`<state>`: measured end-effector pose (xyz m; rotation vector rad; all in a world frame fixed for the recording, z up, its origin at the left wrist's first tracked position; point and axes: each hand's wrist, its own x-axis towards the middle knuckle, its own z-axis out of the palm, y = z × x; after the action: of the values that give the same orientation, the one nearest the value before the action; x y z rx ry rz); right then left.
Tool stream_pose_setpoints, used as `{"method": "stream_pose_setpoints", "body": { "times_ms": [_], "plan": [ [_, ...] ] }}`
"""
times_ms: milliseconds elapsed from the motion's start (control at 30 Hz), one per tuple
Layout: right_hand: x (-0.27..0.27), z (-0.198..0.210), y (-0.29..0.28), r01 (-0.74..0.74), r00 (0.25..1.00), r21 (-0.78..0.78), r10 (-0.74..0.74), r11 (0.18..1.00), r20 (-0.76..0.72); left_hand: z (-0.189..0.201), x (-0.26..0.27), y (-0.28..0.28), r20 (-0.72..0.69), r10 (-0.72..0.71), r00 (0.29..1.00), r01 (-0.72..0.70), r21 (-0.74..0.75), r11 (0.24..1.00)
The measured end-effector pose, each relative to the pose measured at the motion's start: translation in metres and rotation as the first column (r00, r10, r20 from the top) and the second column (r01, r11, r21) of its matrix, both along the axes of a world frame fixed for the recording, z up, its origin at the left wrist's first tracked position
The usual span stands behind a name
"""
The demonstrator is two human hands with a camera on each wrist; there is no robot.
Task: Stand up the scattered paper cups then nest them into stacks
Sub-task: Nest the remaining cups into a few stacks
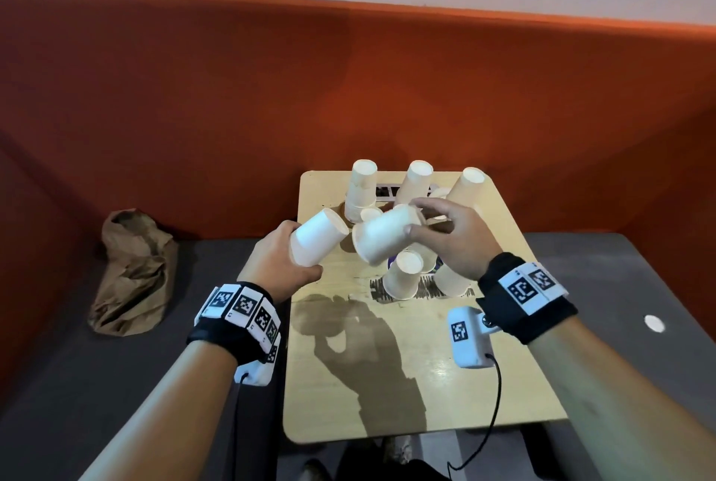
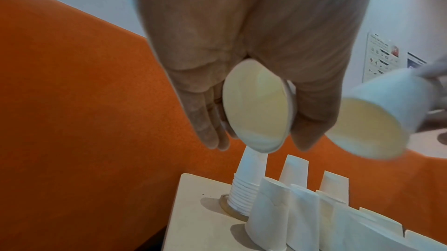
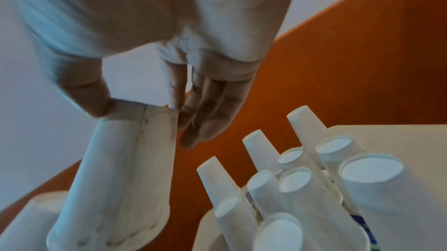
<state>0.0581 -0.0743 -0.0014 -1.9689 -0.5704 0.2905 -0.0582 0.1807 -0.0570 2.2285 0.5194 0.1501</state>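
My left hand (image 1: pixel 298 248) grips a white paper cup (image 1: pixel 317 238) above the table's left edge, its base pointing up and right; the left wrist view looks into its mouth (image 2: pixel 256 109). Just to the right, my right hand (image 1: pixel 414 217) pinches a second cup (image 1: pixel 383 236) by its base, with its mouth facing the first cup. In the right wrist view the thumb and fingers (image 3: pixel 174 92) hold that base (image 3: pixel 135 113). Several cups (image 1: pixel 403 275) stand upside down on the small wooden table (image 1: pixel 387 383). A nested stack (image 1: pixel 362 189) stands at the back left.
A crumpled brown paper bag (image 1: pixel 131 271) lies on the grey surface left of the table. An orange padded wall (image 1: pixel 348 92) rises right behind the table. The table's near half shows bare wood with the hands' shadows on it.
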Motion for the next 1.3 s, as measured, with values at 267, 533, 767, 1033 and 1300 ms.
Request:
{"method": "stream_pose_setpoints", "body": {
  "times_ms": [267,533,767,1033,1300],
  "plan": [
    [0.007,0.008,-0.006,0.027,1.0,0.2,-0.026,0.979,-0.006,0.021,0.031,-0.025,0.052,-0.115,0.992,0.112,0.06,0.992],
    [0.014,-0.01,-0.025,0.047,0.991,0.224,-0.017,0.973,-0.135,0.03,0.056,-0.062,0.117,-0.324,0.939,0.334,-0.082,0.939],
    [0.031,-0.014,-0.039,0.136,0.983,0.348,-0.082,0.927,-0.166,0.035,0.089,-0.102,0.063,-0.422,0.904,0.425,-0.038,0.905],
    [0.068,-0.012,-0.06,0.166,0.98,0.294,-0.19,0.941,0.055,0.043,0.146,-0.142,0.145,-0.368,0.918,0.372,-0.001,0.928],
    [0.127,-0.007,-0.093,0.344,0.869,0.128,-0.367,0.93,0.332,0.035,0.186,-0.145,0.089,-0.343,0.935,0.337,0.082,0.938]
  ]
}}
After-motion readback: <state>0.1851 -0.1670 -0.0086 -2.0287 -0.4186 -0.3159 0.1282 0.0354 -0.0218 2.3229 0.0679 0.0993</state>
